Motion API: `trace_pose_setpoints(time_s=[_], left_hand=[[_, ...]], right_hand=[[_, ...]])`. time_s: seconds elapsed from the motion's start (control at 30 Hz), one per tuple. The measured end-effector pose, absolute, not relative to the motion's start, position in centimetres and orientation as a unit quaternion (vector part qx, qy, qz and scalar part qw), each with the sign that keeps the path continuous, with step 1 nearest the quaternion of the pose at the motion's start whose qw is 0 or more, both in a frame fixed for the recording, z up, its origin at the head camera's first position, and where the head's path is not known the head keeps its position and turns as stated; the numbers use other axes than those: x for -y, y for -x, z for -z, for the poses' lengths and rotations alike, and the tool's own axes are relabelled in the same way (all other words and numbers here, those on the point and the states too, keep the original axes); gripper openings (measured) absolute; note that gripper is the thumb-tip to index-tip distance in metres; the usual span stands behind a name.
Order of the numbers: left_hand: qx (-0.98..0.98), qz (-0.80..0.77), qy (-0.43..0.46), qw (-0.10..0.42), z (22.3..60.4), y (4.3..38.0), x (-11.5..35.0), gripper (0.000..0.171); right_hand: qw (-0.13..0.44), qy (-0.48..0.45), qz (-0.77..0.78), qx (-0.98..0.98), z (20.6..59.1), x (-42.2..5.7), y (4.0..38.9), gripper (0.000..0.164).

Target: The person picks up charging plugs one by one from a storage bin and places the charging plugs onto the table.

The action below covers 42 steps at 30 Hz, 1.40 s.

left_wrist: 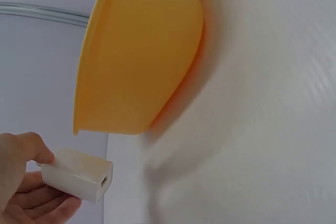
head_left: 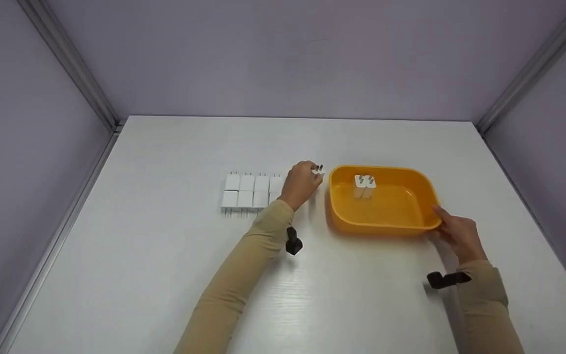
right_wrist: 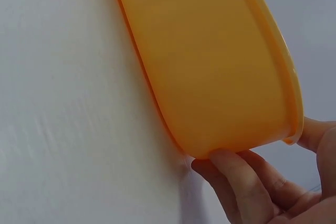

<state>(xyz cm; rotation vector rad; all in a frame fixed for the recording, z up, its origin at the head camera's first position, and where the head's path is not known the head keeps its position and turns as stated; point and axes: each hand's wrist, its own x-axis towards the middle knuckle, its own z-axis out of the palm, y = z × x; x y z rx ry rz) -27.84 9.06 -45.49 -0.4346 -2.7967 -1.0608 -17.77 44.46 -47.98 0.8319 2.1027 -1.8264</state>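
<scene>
My left hand (head_left: 302, 183) pinches a white plug-in charger (left_wrist: 79, 174) between thumb and fingers, just left of the orange bin. In the head view the charger's metal prongs point up; its port end shows in the left wrist view. My right hand (head_left: 460, 235) grips the near right corner of the orange bin (head_left: 386, 228), thumb over the rim and fingers against the outer wall (right_wrist: 210, 77). Two white chargers (head_left: 364, 187) stand side by side in the bin, prongs up. Left of my left hand, two rows of white chargers (head_left: 246, 191) lie on the table, partly hidden by that hand.
The white table (head_left: 165, 275) reaches back to a pale wall (head_left: 283, 59), with side walls left and right. A black wrist strap mount (head_left: 293, 241) sticks out from the left sleeve, another (head_left: 447, 280) from the right sleeve.
</scene>
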Motion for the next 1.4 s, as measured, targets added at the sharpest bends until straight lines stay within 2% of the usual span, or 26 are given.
trace_pose_setpoints(time_s=[0.1, 0.17, 0.33, 0.4, 0.53, 0.63, 0.83, 0.97, 1.13, 1.27, 1.33, 1.4], left_hand=[[0.927, 0.346, 0.135, 0.045, 45.9, 27.8, -9.0, 0.028], [0.928, 0.345, 0.132, 0.039, 46.1, 27.9, -9.0, 0.027], [0.931, 0.339, 0.132, 0.028, 46.3, 27.8, -8.9, 0.028], [0.932, 0.335, 0.134, 0.028, 46.3, 27.7, -8.9, 0.028], [0.934, 0.33, 0.136, 0.029, 46.5, 27.7, -8.7, 0.028], [0.932, 0.337, 0.13, 0.017, 46.7, 27.7, -8.7, 0.028], [0.928, 0.352, 0.121, -0.006, 46.8, 27.9, -8.6, 0.029], [0.931, 0.344, 0.122, -0.007, 46.9, 28.1, -8.5, 0.029], [0.931, 0.348, 0.107, -0.005, 47.0, 28.1, -8.6, 0.032], [0.932, 0.349, 0.1, 0.005, 47.1, 28.1, -8.7, 0.033], [0.933, 0.345, 0.1, 0.01, 47.2, 28.0, -8.6, 0.033], [0.936, 0.338, 0.101, 0.011, 47.3, 27.9, -8.6, 0.034]], right_hand=[[0.12, -0.287, 0.621, -0.719, 47.9, -44.4, 17.8, 0.095], [0.119, -0.287, 0.622, -0.719, 47.8, -44.4, 17.7, 0.088], [0.108, -0.276, 0.647, -0.703, 47.6, -44.5, 17.5, 0.036], [0.104, -0.269, 0.656, -0.697, 47.6, -44.6, 17.3, 0.028], [0.101, -0.264, 0.656, -0.7, 47.7, -44.6, 17.2, 0.029], [0.101, -0.27, 0.649, -0.703, 47.8, -44.6, 17.2, 0.036], [0.109, -0.288, 0.629, -0.714, 47.8, -44.3, 17.4, 0.08], [0.115, -0.291, 0.619, -0.721, 47.8, -44.2, 17.4, 0.092], [0.116, -0.288, 0.618, -0.723, 47.9, -44.3, 17.5, 0.097], [0.109, -0.288, 0.622, -0.719, 48.0, -44.3, 17.5, 0.094], [0.107, -0.286, 0.626, -0.718, 47.9, -44.3, 17.4, 0.085], [0.107, -0.283, 0.629, -0.716, 47.8, -44.3, 17.3, 0.068]])
